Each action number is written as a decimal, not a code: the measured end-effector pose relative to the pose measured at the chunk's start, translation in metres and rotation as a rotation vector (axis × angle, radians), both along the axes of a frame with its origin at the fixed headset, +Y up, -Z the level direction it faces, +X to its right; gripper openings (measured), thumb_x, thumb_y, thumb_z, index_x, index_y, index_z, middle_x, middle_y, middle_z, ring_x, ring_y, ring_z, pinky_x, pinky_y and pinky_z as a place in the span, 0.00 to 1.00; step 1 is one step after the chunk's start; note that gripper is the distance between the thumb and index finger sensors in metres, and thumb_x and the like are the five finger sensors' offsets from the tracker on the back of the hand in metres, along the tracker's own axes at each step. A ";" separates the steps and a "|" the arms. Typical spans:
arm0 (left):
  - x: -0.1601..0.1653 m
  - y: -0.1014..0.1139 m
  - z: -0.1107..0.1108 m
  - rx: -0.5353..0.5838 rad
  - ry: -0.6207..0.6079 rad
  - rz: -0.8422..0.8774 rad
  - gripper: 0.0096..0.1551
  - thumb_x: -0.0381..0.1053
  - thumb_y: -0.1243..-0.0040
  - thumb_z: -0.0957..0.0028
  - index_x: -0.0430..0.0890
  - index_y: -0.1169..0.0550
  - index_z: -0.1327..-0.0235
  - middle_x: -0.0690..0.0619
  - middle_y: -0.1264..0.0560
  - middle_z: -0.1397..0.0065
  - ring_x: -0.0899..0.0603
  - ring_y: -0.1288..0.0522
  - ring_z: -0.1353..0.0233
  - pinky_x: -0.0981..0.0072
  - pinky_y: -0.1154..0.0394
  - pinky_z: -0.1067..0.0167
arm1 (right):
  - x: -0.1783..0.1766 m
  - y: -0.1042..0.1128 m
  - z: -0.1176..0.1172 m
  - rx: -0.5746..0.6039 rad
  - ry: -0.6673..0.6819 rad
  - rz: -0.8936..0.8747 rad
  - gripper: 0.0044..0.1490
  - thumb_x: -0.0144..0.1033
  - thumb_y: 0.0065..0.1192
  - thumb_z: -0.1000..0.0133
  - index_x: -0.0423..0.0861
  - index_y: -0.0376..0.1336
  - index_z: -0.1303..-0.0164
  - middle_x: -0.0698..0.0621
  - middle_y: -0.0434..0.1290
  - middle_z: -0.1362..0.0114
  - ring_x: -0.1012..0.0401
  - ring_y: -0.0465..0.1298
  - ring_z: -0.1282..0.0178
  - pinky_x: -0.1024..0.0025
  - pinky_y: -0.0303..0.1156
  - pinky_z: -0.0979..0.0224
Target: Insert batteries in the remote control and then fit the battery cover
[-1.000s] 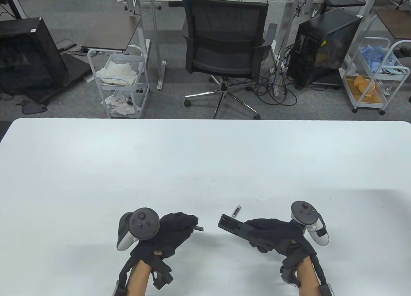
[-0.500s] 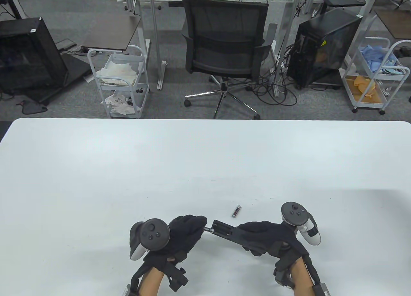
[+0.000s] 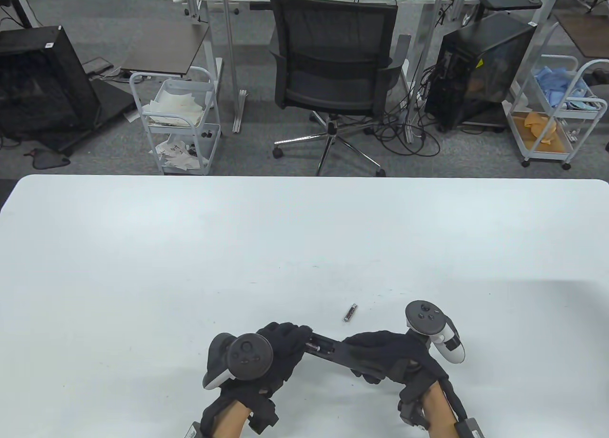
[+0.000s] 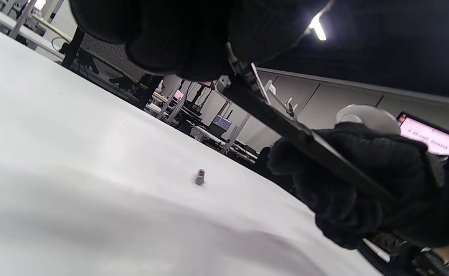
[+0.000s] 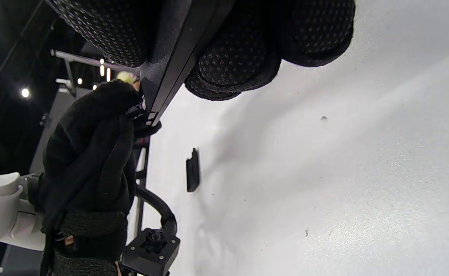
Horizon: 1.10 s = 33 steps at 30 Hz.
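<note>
At the near edge of the white table point(image 3: 142, 248), the hands have come together and a battery is going into the remote.

The left hand point(image 3: 280, 350), fingers closed, now presses a small silver-tipped battery point(image 3: 313, 347) into the open bay of the long black plastic remote control point(image 3: 333, 351), which the right hand point(image 3: 390, 355) grips around its body. A second loose battery point(image 3: 350, 312) waits just beyond; the flat black battery cover point(image 5: 192, 170) lies on the table below the hands.
</note>
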State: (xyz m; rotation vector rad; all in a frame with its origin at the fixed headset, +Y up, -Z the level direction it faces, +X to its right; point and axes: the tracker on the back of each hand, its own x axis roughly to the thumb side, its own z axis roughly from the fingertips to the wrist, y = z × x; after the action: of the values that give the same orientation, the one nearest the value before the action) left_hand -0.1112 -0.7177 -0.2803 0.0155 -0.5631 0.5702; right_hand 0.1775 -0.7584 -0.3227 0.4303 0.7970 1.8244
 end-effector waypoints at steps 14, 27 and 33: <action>0.017 -0.002 0.010 0.150 0.050 -0.160 0.25 0.47 0.42 0.35 0.47 0.27 0.25 0.39 0.27 0.23 0.33 0.27 0.27 0.33 0.37 0.27 | -0.007 -0.002 0.003 -0.017 -0.023 0.013 0.34 0.47 0.64 0.38 0.42 0.65 0.26 0.44 0.81 0.42 0.59 0.81 0.56 0.61 0.77 0.43; -0.006 -0.006 0.008 0.061 0.096 0.165 0.34 0.56 0.49 0.35 0.42 0.34 0.19 0.32 0.33 0.20 0.31 0.27 0.28 0.32 0.36 0.29 | -0.002 0.000 0.003 -0.019 -0.053 -0.031 0.34 0.48 0.63 0.38 0.43 0.64 0.26 0.44 0.81 0.42 0.60 0.81 0.56 0.62 0.77 0.42; -0.026 -0.020 0.003 -0.187 0.223 0.395 0.37 0.62 0.57 0.34 0.36 0.25 0.29 0.31 0.21 0.36 0.36 0.18 0.44 0.36 0.28 0.40 | -0.005 0.000 0.004 -0.021 -0.014 -0.073 0.34 0.48 0.63 0.38 0.44 0.64 0.25 0.45 0.81 0.41 0.59 0.81 0.55 0.61 0.77 0.41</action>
State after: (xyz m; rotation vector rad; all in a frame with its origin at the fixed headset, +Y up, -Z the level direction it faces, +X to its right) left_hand -0.1375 -0.7377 -0.2771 0.0135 -0.2867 0.9907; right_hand 0.1725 -0.7585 -0.3189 0.4277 0.7807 1.7482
